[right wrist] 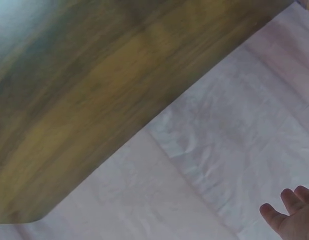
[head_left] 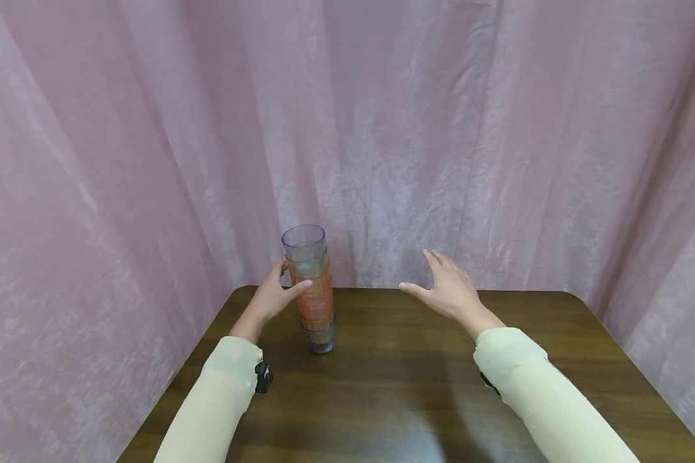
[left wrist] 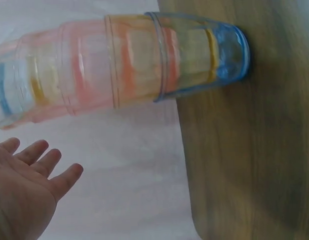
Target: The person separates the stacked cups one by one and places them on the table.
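A tall stack of nested see-through cups (head_left: 316, 302) stands on the table, with a blue one at the bottom, orange and pink ones in the middle and a clear bluish one on top. Beside its upper part is my left hand (head_left: 271, 296), thumb on the near side and fingers partly behind the cups. In the left wrist view a gap separates the spread fingers of the left hand (left wrist: 29, 180) from the stack (left wrist: 137, 62). My right hand (head_left: 453, 290) hovers over the far part of the table, fingers extended, thumb apart, holding nothing; its fingertips show in the right wrist view.
The brown wooden table (head_left: 370, 379) has rounded far corners. Pink curtains (head_left: 405, 141) hang behind it and along both sides, close to its far edge. Each forearm wears a pale green sleeve (head_left: 533, 379), and a dark device (head_left: 263, 377) sits at the left wrist.
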A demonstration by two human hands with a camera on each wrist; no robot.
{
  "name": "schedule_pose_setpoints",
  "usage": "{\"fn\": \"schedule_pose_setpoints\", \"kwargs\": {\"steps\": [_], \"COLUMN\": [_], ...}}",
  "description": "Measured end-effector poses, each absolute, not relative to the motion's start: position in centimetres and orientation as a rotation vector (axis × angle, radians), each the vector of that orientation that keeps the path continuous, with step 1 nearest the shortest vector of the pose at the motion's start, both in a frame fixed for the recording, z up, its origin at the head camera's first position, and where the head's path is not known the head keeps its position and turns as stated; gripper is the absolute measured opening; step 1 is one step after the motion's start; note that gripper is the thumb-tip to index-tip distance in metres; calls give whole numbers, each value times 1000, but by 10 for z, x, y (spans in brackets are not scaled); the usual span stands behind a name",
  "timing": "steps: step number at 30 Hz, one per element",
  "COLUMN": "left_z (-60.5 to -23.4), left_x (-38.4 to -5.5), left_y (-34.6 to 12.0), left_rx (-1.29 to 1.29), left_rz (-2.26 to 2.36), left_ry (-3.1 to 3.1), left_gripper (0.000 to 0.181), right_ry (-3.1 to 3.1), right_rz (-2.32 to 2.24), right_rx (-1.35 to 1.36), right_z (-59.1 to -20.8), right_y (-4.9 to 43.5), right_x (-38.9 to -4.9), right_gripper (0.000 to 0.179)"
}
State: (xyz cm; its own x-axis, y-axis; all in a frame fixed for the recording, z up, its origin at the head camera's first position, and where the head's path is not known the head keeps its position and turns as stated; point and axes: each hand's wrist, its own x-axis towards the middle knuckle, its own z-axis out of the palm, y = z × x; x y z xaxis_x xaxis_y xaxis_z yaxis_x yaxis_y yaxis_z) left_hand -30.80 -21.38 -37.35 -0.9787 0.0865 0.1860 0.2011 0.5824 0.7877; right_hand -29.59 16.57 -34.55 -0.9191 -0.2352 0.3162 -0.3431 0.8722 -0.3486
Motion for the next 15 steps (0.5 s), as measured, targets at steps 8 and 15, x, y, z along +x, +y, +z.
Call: {"fn": "schedule_pose_setpoints", "kwargs": {"steps": [8,15], "left_z": [-373,-372], "left_x": [-312,-316], "left_y": [-204,-205], "left_rx": [-290,-243], "left_rz": [-1524,-1638], "left_ry": [-2570,-2533], "left_gripper": [97,98], "right_ry": [-2768,-2757], "right_rz": [607,672], "right_rx": [469,499], "right_z": [-338,-328], "right_y": [144,121], "right_x": [-297,-298], "right_gripper": [102,104]}}
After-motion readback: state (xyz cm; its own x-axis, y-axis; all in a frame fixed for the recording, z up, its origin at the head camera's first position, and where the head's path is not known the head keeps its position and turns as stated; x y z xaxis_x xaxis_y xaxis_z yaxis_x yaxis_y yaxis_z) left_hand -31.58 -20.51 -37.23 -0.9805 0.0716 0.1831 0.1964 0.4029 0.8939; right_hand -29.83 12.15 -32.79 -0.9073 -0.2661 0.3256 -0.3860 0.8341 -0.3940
